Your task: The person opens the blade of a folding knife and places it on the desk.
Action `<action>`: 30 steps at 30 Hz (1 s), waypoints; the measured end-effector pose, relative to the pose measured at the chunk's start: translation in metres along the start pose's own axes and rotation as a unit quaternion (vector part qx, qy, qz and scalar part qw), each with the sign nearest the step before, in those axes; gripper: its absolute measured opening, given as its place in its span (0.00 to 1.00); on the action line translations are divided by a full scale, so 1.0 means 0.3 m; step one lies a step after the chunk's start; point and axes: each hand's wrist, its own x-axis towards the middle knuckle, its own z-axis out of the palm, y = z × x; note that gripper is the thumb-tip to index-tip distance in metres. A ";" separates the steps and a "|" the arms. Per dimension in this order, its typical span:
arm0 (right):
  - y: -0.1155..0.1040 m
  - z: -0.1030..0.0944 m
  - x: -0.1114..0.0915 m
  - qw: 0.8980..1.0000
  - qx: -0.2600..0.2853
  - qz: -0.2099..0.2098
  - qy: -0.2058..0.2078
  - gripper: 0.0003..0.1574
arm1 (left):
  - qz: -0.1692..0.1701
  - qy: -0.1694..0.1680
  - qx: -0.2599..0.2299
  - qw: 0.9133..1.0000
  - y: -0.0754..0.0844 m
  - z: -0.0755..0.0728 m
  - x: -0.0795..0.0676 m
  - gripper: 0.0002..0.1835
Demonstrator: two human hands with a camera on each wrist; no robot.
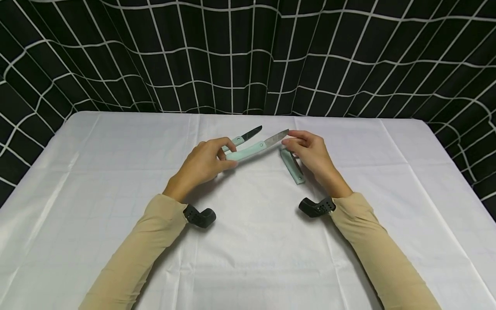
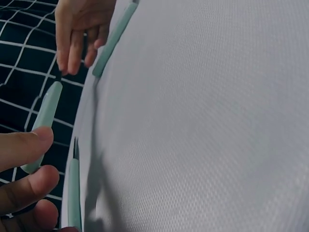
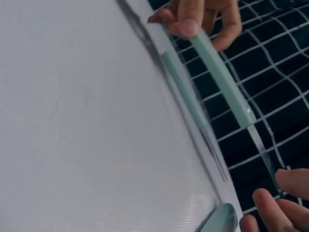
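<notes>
A folding knife with a mint-green handle is held up above the cloth, its grey blade swung out toward the right. My left hand pinches the rear end of that handle between thumb and fingers. At the blade's tip is my right hand, its index finger touching the tip while the thumb stands a little apart. Behind the left fingers lies a second folding knife, blade out. Below the right hand rests a third, folded knife, also visible in the left wrist view as a green handle.
A white cloth covers the table. Beyond its far edge hangs a black curtain with white grid lines. Each wrist carries a black camera mount, the left mount and the right mount, both just above the cloth.
</notes>
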 end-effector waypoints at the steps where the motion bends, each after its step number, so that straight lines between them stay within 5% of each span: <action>1: 0.000 0.002 0.004 1.000 -0.012 -0.004 -0.004 0.29 | -0.003 0.000 0.002 1.000 -0.001 -0.001 0.001 0.16; 12: -0.006 0.023 0.043 0.994 -0.092 -0.023 -0.053 0.30 | -0.034 -0.010 0.017 0.999 -0.024 0.002 0.012 0.15; 30: 0.002 0.038 0.084 0.981 -0.181 -0.029 -0.067 0.27 | -0.063 -0.007 0.052 0.997 -0.038 0.031 0.019 0.15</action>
